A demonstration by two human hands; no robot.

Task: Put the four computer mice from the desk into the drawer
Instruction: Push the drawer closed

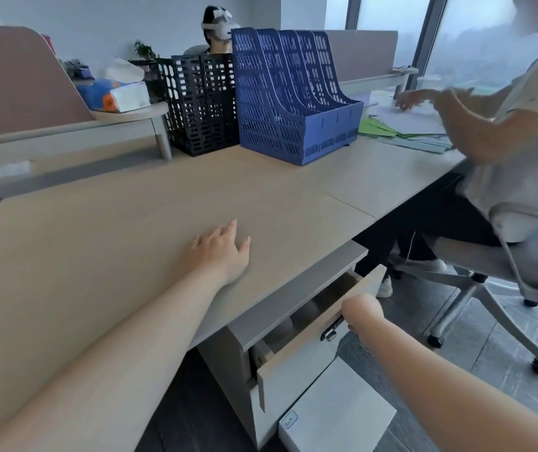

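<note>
My left hand (220,251) lies flat on the wooden desk (98,256), fingers apart, holding nothing. My right hand (360,309) is curled against the front panel of the drawer (297,357) under the desk's right end. The drawer stands partly out. Inside it I make out pale rounded shapes, too dim to name as mice. No computer mouse shows on the desk surface.
A blue file rack (293,96) and a black file rack (200,102) stand at the back of the desk. A tissue box (121,93) rests on a shelf at left. A person sits in an office chair (502,265) at right, near papers (404,125). A white box (336,412) lies on the floor below the drawer.
</note>
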